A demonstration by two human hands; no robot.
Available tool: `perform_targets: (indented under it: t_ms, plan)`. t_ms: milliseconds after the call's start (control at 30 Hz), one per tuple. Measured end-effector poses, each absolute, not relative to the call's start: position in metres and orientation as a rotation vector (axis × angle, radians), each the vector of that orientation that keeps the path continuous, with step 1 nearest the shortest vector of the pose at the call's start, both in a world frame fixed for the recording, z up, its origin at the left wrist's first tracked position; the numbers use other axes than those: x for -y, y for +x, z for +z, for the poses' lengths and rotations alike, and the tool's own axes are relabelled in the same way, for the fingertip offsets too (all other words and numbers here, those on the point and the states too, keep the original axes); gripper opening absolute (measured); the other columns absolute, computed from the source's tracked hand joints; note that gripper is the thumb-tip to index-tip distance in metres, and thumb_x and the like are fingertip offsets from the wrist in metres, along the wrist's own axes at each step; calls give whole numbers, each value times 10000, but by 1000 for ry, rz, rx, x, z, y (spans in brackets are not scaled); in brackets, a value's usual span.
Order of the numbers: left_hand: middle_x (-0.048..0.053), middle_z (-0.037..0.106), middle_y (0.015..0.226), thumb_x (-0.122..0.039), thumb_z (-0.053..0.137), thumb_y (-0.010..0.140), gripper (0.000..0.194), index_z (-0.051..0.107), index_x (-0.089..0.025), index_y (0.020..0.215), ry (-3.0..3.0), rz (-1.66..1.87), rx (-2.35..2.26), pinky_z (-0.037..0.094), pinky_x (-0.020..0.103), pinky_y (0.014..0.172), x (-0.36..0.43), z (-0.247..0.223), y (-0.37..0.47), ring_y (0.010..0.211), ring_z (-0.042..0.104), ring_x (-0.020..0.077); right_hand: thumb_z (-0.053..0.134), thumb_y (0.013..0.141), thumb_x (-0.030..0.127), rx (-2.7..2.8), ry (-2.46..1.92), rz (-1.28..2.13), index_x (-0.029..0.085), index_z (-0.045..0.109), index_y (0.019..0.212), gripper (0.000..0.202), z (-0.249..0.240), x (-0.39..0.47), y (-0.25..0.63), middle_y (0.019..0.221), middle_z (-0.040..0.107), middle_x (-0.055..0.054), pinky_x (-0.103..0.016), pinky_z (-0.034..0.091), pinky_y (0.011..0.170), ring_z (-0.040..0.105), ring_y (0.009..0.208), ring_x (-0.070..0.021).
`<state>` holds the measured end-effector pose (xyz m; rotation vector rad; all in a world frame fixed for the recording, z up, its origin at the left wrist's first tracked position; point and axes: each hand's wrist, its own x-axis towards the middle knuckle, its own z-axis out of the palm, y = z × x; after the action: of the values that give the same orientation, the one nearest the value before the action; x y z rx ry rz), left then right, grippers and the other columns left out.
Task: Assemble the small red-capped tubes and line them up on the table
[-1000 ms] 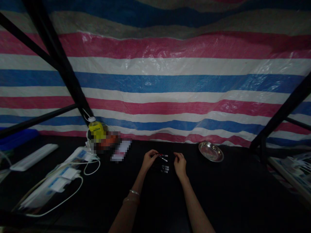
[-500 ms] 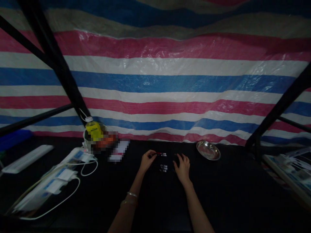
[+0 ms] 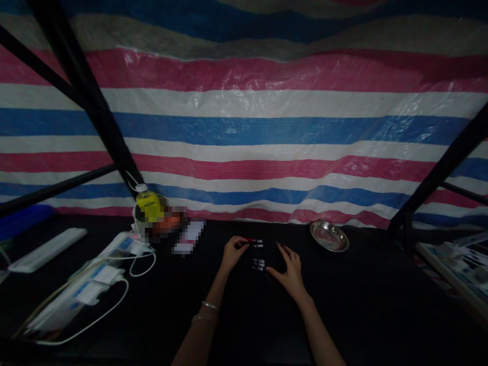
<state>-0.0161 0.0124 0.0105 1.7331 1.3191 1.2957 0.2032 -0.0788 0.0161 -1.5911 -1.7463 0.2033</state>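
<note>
My left hand (image 3: pixel 233 252) has its thumb and fingertips closed at the left end of a slim red pen-like stick (image 3: pixel 251 240) with a silvery tip pointing right. A dark stick with a silvery tip (image 3: pixel 258 246) lies right beside it, and whether the fingers hold that too I cannot tell. Nearer me, several dark pen-like sticks (image 3: pixel 261 264) lie together, silvery ends to the right. My right hand (image 3: pixel 290 269) is open over the black table (image 3: pixel 263 325), thumb and fingers spread, its thumb close to those silvery ends. Small dark shapes near its fingertips are too dim to name.
A round metal dish (image 3: pixel 329 237) stands at the back right. To the left are power strips (image 3: pixel 82 290) with white cables, a yellow bottle (image 3: pixel 149 204) and a blurred white-and-red packet (image 3: pixel 189 238). Striped sheeting (image 3: pixel 251 132) hangs behind, between black frame bars (image 3: pixel 102 122).
My right hand has spread wider, its thumb coming toward the nearer sticks. The left hand keeps its pinch at the red stick. The whole view has shifted slightly.
</note>
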Motion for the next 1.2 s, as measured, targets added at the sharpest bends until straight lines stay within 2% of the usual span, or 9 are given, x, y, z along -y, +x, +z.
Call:
perform_targets:
  t_ms: [100, 200, 400, 600, 733, 867, 933, 1100, 1200]
  plan:
    - [31, 607, 767, -274, 637, 671, 138, 675, -175, 760, 1744, 1309, -1300, 428, 272, 646, -13, 10, -16, 651, 521, 138, 687, 649, 464, 1810, -1516, 300, 245, 626, 1029, 443, 18, 93, 204, 977, 579, -71, -373, 419, 830, 516, 952, -244]
    - [23, 598, 746, -288, 638, 670, 153, 673, -180, 772, 1741, 1312, -1334, 426, 272, 641, -13, 9, -15, 641, 516, 137, 705, 640, 446, 1898, -1474, 368, 240, 659, 880, 320, 21, 103, 199, 858, 588, -36, -352, 421, 807, 540, 845, -211]
    - [14, 581, 718, -297, 637, 670, 160, 672, -180, 773, 1758, 1310, -1377, 417, 265, 624, -14, 9, -14, 620, 504, 133, 691, 677, 396, 1919, -1520, 381, 237, 659, 890, 268, 28, 105, 185, 848, 604, -36, -334, 414, 783, 548, 834, -209]
    - [11, 580, 705, -282, 639, 666, 134, 672, -187, 755, 1747, 1321, -1398, 431, 266, 619, -13, 10, -14, 606, 503, 129, 678, 692, 396, 1893, -1527, 292, 236, 658, 787, 186, 34, 108, 173, 771, 605, -17, -324, 409, 767, 552, 764, -185]
    - [53, 603, 953, -276, 654, 651, 194, 678, -197, 827, 1734, 1364, -1379, 459, 281, 652, -13, 11, -13, 603, 504, 107, 578, 784, 367, 1863, -1468, 236, 226, 656, 752, 164, 37, 113, 156, 663, 577, -5, -288, 427, 723, 544, 673, -152]
    - [79, 577, 1118, -285, 643, 663, 248, 678, -207, 895, 1709, 1319, -1372, 463, 285, 642, -14, 10, -13, 595, 506, 100, 557, 803, 322, 1987, -1352, 323, 244, 649, 988, 221, 33, 114, 134, 855, 624, -35, -254, 460, 703, 594, 773, -159]
    - [71, 607, 1070, -297, 629, 678, 262, 675, -204, 918, 1709, 1299, -1355, 455, 280, 639, -14, 8, -13, 594, 504, 104, 527, 821, 287, 2053, -1355, 366, 248, 661, 964, 200, 31, 113, 127, 847, 621, -30, -239, 466, 672, 606, 756, -153]
    - [12, 608, 706, -309, 612, 696, 275, 676, -191, 935, 1719, 1272, -1394, 421, 260, 604, -15, 6, -13, 578, 488, 124, 442, 840, 171, 2083, -1378, 424, 233, 663, 845, 230, 29, 113, 125, 822, 609, -23, -224, 466, 650, 616, 723, -139]
    - [22, 621, 764, -306, 613, 694, 247, 682, -195, 904, 1729, 1286, -1375, 419, 259, 602, -15, 6, -13, 584, 488, 121, 445, 821, 144, 2017, -1384, 450, 232, 638, 816, 212, 28, 115, 132, 822, 608, -16, -224, 465, 648, 615, 719, -138]
